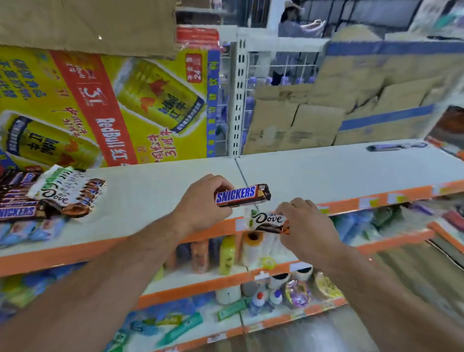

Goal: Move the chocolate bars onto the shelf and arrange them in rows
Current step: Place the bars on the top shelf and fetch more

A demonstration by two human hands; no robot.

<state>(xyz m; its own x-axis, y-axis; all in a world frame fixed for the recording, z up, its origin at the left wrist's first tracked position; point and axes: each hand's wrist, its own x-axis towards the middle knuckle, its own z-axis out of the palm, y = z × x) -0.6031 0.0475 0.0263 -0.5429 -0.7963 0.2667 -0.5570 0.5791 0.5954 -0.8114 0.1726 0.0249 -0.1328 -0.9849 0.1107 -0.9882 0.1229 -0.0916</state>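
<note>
My left hand [200, 200] grips a brown Snickers bar [242, 196] by its left end, holding it level just above the front of the white top shelf [330, 169]. My right hand [306, 226] pinches a white and brown Dove bar [269, 222] at the shelf's orange front edge. At the far left of the shelf lies a loose pile of Snickers bars [13, 207] with a Dove bar [60, 192] resting on top of them.
A yellow Red Bull carton [97, 106] and brown cardboard boxes [328, 106] stand behind the shelf. A dark object [395, 146] lies at the shelf's far right. Lower shelves [229, 278] hold bottles and packets. A person stands in the background [296, 21].
</note>
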